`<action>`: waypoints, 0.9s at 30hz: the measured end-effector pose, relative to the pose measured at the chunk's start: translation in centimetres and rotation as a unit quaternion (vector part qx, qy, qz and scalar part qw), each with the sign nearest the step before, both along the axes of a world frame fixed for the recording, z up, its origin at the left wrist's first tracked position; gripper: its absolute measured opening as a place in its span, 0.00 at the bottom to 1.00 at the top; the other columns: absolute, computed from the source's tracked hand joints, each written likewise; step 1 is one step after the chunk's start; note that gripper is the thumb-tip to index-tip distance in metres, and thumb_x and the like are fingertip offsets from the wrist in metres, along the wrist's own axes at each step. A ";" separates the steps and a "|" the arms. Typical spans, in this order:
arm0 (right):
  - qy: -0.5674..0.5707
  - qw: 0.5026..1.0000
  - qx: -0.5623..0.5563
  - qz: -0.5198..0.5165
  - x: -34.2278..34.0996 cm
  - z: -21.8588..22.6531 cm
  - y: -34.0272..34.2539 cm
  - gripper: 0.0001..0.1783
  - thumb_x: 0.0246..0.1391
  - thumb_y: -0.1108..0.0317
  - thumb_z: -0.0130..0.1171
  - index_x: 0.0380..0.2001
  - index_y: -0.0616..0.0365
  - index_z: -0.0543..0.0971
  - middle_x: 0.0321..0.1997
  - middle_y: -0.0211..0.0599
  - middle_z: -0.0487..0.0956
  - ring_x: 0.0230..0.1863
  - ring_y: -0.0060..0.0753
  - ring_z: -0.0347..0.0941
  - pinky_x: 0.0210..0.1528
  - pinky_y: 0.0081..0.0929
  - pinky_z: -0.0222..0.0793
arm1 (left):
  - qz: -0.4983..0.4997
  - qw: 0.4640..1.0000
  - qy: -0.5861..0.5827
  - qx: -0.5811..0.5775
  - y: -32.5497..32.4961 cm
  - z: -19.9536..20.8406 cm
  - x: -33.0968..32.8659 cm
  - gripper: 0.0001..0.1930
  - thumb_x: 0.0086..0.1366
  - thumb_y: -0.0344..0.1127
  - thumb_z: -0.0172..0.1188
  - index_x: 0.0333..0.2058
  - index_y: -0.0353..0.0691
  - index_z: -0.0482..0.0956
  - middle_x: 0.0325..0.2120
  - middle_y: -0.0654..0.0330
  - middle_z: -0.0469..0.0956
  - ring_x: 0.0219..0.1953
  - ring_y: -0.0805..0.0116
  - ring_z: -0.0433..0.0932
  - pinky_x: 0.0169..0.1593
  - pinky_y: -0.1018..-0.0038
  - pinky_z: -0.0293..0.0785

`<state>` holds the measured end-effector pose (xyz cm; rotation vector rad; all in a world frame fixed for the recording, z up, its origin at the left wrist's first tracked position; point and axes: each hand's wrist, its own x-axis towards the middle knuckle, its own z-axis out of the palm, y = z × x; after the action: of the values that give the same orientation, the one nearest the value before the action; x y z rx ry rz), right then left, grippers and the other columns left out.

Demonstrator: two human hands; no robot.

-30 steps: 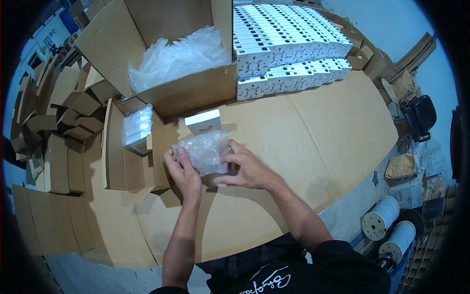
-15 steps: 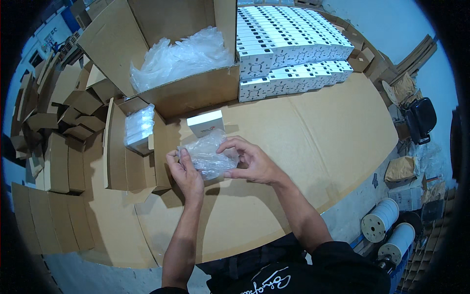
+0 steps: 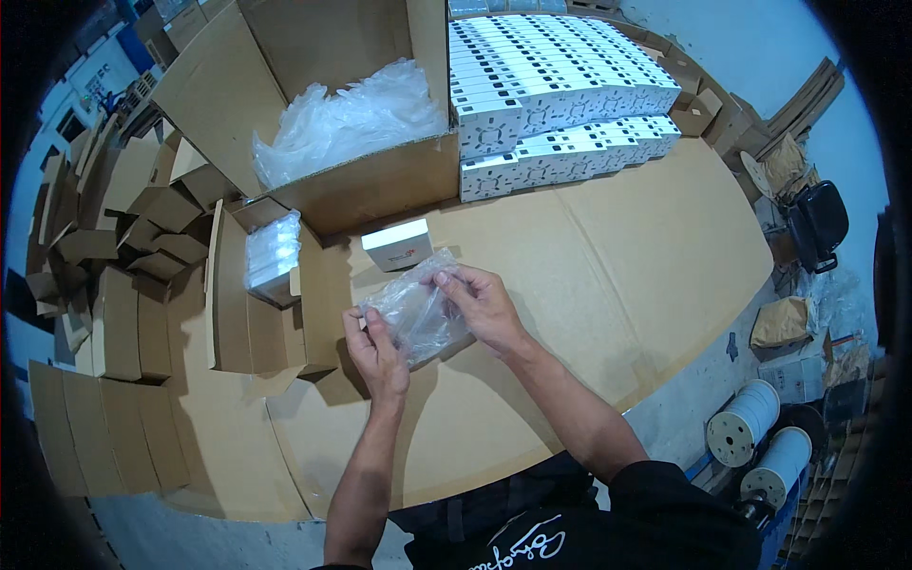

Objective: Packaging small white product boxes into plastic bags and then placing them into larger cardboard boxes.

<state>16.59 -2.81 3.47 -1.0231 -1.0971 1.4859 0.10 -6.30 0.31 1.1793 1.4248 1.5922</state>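
A crumpled clear plastic bag [image 3: 415, 309] is stretched between my two hands over the cardboard-covered table. My left hand [image 3: 376, 353] pinches its left edge between thumb and fingers. With thumb and fingertips, my right hand [image 3: 482, 309] grips the bag's upper right side. Just beyond the bag stands a small white box [image 3: 397, 245], touched by neither hand. To the left, an open carton [image 3: 228, 313] holds several plastic-wrapped white boxes [image 3: 273, 256] at its far end.
A large open carton [image 3: 380, 180] full of loose plastic bags [image 3: 351, 119] stands at the back. Beside it rise stacked rows of white printed boxes [image 3: 560, 104]. Empty cartons [image 3: 123, 323] pile up at the left. Cable spools [image 3: 744, 423] sit on the floor at right.
My right hand has closed on the bag's upper edge, its fingers now pinched instead of spread. My left hand has shifted slightly right and nearer, and the bag is pulled flatter.
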 end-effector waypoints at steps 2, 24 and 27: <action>-0.002 1.000 0.012 -0.020 -0.1 -0.2 0.1 0.15 0.70 0.62 0.56 0.42 0.63 0.84 0.32 0.24 0.81 0.34 0.14 0.72 0.35 0.19 0.69 | 0.026 1.000 0.004 -0.002 -0.6 -0.7 -0.5 0.12 0.79 0.43 0.47 0.40 0.40 0.66 0.28 0.67 0.66 0.31 0.78 0.65 0.36 0.76 0.66; -0.052 0.992 0.094 -0.070 3.7 1.7 2.4 0.07 0.66 0.70 0.58 0.39 0.62 0.80 0.29 0.26 0.78 0.33 0.16 0.73 0.36 0.19 0.70 | -0.029 0.984 0.170 -0.042 0.7 3.1 -2.1 0.16 0.77 0.41 0.51 0.32 0.35 0.70 0.21 0.62 0.71 0.24 0.75 0.68 0.30 0.73 0.67; -0.009 0.991 0.078 -0.111 1.4 0.3 1.2 0.10 0.67 0.65 0.60 0.42 0.62 0.78 0.29 0.25 0.78 0.32 0.14 0.72 0.35 0.17 0.71 | 0.003 0.996 0.078 -0.043 1.1 2.2 -2.3 0.15 0.78 0.41 0.49 0.34 0.37 0.70 0.24 0.66 0.70 0.27 0.77 0.66 0.31 0.76 0.66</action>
<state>17.97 -1.57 3.78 -1.0143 -1.0572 1.1969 -2.22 -5.20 2.48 1.2733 1.5817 1.4540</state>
